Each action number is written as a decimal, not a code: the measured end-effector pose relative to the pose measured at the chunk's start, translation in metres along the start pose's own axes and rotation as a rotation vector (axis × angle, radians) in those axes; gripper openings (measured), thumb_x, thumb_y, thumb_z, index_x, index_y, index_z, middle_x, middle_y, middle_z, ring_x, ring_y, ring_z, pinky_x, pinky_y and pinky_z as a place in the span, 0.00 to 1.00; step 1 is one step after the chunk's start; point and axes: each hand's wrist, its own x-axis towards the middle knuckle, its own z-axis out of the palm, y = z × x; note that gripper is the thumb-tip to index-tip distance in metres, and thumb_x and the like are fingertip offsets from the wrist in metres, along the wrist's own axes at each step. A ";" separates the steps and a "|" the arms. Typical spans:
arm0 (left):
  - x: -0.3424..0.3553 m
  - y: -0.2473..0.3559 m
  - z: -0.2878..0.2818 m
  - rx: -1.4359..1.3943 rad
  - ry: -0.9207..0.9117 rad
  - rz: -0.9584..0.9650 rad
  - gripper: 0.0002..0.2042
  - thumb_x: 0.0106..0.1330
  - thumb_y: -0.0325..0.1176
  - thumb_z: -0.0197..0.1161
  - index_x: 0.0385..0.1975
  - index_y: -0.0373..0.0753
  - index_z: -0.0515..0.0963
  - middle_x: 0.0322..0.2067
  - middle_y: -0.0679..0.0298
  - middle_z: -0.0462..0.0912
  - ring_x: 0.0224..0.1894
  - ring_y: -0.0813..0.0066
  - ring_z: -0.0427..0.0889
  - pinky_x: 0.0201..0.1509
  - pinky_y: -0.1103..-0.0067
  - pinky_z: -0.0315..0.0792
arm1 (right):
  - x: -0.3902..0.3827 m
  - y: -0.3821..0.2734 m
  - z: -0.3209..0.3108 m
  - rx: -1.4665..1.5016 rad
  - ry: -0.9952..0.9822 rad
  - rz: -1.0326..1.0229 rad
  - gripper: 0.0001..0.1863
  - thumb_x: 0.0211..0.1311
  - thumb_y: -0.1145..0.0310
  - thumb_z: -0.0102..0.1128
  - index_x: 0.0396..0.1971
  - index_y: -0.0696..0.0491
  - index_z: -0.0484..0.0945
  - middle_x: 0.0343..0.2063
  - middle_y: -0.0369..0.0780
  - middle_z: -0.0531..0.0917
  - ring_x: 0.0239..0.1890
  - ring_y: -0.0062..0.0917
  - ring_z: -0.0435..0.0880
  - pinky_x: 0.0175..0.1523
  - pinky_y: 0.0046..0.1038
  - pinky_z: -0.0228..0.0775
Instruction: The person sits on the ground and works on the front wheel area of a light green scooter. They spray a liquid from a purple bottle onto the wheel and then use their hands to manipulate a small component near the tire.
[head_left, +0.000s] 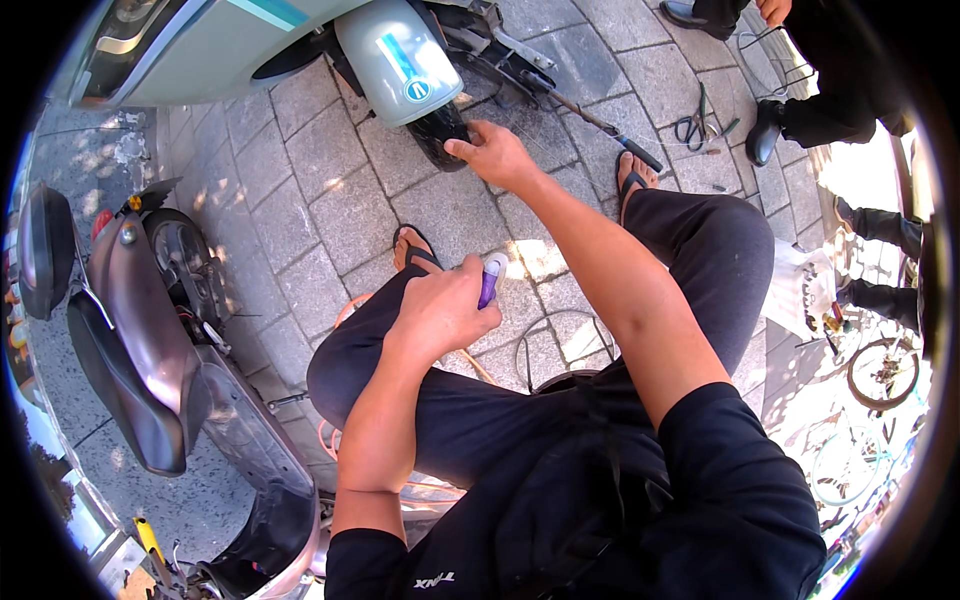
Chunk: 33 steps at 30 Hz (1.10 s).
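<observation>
My left fingers [470, 272] hold a purple object [488, 285]. Ahead of them, my right fingers [462, 148] touch the tyre [436, 138]; I can't tell whether they grip. Apparently I'm feeling it; next calls for steady contact.

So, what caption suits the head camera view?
Left hand holds a small purple item; right hand touches a black tire.

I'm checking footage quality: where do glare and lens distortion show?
Head view: glare whitens the paving around the small wheel at far right; head view: fisheye curvature warps the parked scooter at left; head view: the left hand and right hand look reasonably sharp.
</observation>
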 end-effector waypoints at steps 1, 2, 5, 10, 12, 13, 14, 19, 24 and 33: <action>-0.001 -0.001 0.001 -0.002 0.005 -0.001 0.24 0.59 0.44 0.66 0.46 0.30 0.75 0.34 0.43 0.88 0.39 0.43 0.90 0.45 0.55 0.82 | -0.002 -0.003 0.000 0.003 -0.012 0.006 0.41 0.63 0.36 0.73 0.57 0.61 0.84 0.43 0.53 0.90 0.50 0.46 0.90 0.54 0.44 0.79; -0.002 -0.003 0.002 -0.003 0.010 -0.001 0.23 0.59 0.44 0.66 0.46 0.30 0.75 0.34 0.43 0.88 0.39 0.43 0.90 0.45 0.55 0.82 | -0.005 -0.006 0.000 0.005 -0.023 0.012 0.41 0.63 0.35 0.73 0.57 0.61 0.84 0.43 0.53 0.90 0.50 0.45 0.90 0.55 0.44 0.79; -0.003 -0.003 0.002 -0.009 0.018 0.002 0.23 0.59 0.43 0.66 0.46 0.30 0.75 0.34 0.43 0.88 0.39 0.43 0.90 0.45 0.55 0.82 | -0.007 -0.008 0.001 0.052 0.010 0.019 0.45 0.62 0.29 0.70 0.54 0.62 0.85 0.44 0.53 0.90 0.50 0.45 0.90 0.56 0.43 0.80; -0.004 -0.007 0.006 -0.019 0.035 -0.001 0.23 0.59 0.43 0.67 0.46 0.31 0.75 0.33 0.44 0.89 0.39 0.43 0.90 0.45 0.54 0.81 | 0.004 -0.028 -0.008 0.057 -0.128 0.236 0.55 0.55 0.16 0.63 0.46 0.64 0.89 0.42 0.54 0.90 0.51 0.44 0.91 0.56 0.43 0.80; -0.003 -0.005 0.005 -0.017 0.039 0.013 0.23 0.58 0.42 0.67 0.47 0.31 0.75 0.33 0.44 0.89 0.39 0.43 0.90 0.45 0.54 0.81 | 0.018 -0.026 -0.008 0.035 -0.128 0.360 0.57 0.53 0.13 0.62 0.44 0.64 0.90 0.41 0.55 0.90 0.51 0.44 0.91 0.55 0.43 0.80; -0.004 -0.005 0.005 -0.018 0.037 0.011 0.22 0.58 0.42 0.66 0.46 0.31 0.75 0.33 0.44 0.89 0.39 0.43 0.90 0.44 0.54 0.81 | 0.018 -0.027 -0.006 0.042 -0.134 0.380 0.57 0.53 0.13 0.62 0.44 0.64 0.90 0.42 0.55 0.91 0.51 0.45 0.91 0.56 0.43 0.80; -0.004 -0.005 0.005 -0.019 0.036 0.009 0.22 0.58 0.42 0.66 0.46 0.31 0.75 0.33 0.44 0.89 0.39 0.43 0.90 0.44 0.54 0.81 | 0.019 -0.028 -0.005 0.049 -0.139 0.400 0.58 0.52 0.14 0.62 0.44 0.65 0.90 0.42 0.55 0.91 0.52 0.45 0.91 0.56 0.43 0.80; -0.005 -0.008 0.006 -0.025 0.043 0.007 0.22 0.59 0.42 0.66 0.46 0.32 0.75 0.32 0.44 0.88 0.38 0.42 0.90 0.44 0.54 0.81 | 0.002 -0.037 -0.007 -0.014 -0.085 0.206 0.55 0.53 0.20 0.70 0.51 0.65 0.87 0.47 0.55 0.91 0.55 0.45 0.90 0.60 0.42 0.79; -0.005 -0.005 0.005 -0.022 0.039 0.019 0.22 0.59 0.43 0.65 0.46 0.32 0.75 0.32 0.44 0.88 0.38 0.43 0.90 0.44 0.54 0.81 | -0.003 -0.021 -0.003 -0.027 0.009 0.088 0.49 0.54 0.38 0.82 0.64 0.63 0.80 0.53 0.55 0.89 0.59 0.44 0.88 0.63 0.41 0.78; -0.006 -0.002 0.001 0.014 0.001 0.008 0.23 0.60 0.43 0.66 0.48 0.30 0.76 0.33 0.47 0.89 0.40 0.45 0.91 0.43 0.54 0.81 | -0.006 -0.015 -0.006 -0.004 -0.012 0.067 0.45 0.56 0.46 0.83 0.68 0.58 0.79 0.51 0.50 0.89 0.56 0.42 0.89 0.59 0.39 0.80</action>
